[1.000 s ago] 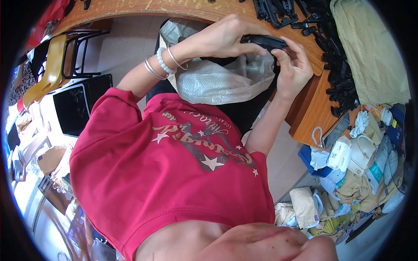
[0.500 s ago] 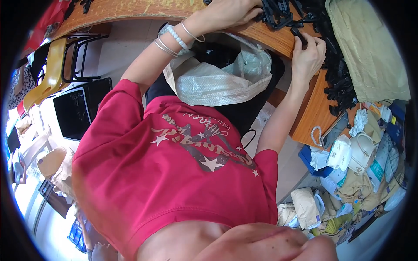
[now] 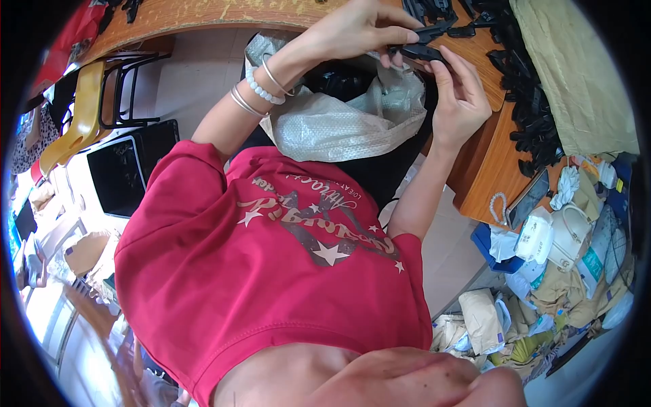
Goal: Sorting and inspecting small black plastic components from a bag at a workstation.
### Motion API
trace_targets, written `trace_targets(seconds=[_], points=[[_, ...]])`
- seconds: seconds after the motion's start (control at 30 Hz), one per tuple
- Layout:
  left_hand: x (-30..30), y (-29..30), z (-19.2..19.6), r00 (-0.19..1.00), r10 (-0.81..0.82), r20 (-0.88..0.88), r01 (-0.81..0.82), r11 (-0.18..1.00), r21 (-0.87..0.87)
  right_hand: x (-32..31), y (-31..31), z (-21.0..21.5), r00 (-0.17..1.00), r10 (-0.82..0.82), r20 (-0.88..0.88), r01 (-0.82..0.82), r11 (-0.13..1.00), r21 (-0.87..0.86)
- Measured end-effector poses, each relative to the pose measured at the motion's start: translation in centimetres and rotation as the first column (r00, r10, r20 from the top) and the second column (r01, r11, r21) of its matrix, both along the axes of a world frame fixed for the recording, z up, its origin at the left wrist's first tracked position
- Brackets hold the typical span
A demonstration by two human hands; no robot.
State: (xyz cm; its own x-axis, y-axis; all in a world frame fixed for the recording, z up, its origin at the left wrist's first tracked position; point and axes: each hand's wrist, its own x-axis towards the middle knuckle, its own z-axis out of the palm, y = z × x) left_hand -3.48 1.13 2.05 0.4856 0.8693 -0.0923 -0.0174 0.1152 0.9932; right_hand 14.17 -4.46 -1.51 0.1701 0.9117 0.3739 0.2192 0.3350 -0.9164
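Observation:
My left hand (image 3: pixel 369 34) is closed on a long black plastic part (image 3: pixel 434 30) at the table edge. Between my right hand's (image 3: pixel 462 98) thumb and fingers is a smaller black plastic piece (image 3: pixel 422 52), its tip close to the left hand's part; whether the two pieces touch I cannot tell. Below both hands a white woven sack (image 3: pixel 339 132) hangs open over my lap, with something black and shiny inside. Beyond the hands, more black plastic parts (image 3: pixel 532 129) lie heaped along the right side of the wooden table (image 3: pixel 480 74).
A beige sack (image 3: pixel 576 81) covers the table's far right. A bead bracelet (image 3: pixel 497 209) and a phone (image 3: pixel 527 198) lie at the table corner, near a white handbag (image 3: pixel 568 234) and piled packages. Left stands a yellow chair (image 3: pixel 83 119) beside a black bin (image 3: pixel 119 173).
Both hands have drawn together at the table's near edge. My right hand has lifted a black plastic piece off the table toward the left hand, which now holds a long black part.

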Motion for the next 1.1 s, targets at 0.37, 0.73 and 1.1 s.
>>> trace_targets(seconds=[0.37,0.73,1.1], points=[[1.0,-2.1,-3.3,0.960,0.193,-0.204,-0.025,0.782,0.623,-1.9,-0.9,0.0,0.987,-0.139,-0.085,0.140,0.990,0.015],[0.6,-1.0,-4.4,0.941,0.129,-0.312,0.147,0.674,0.724,0.9,0.6,-0.9,0.996,0.069,0.056,-0.062,0.992,-0.111],[2.1,5.2,-2.3,0.906,0.225,-0.359,-0.154,0.964,0.217,4.6,6.1,-2.1,0.504,-0.348,0.791,0.146,0.937,0.319]])
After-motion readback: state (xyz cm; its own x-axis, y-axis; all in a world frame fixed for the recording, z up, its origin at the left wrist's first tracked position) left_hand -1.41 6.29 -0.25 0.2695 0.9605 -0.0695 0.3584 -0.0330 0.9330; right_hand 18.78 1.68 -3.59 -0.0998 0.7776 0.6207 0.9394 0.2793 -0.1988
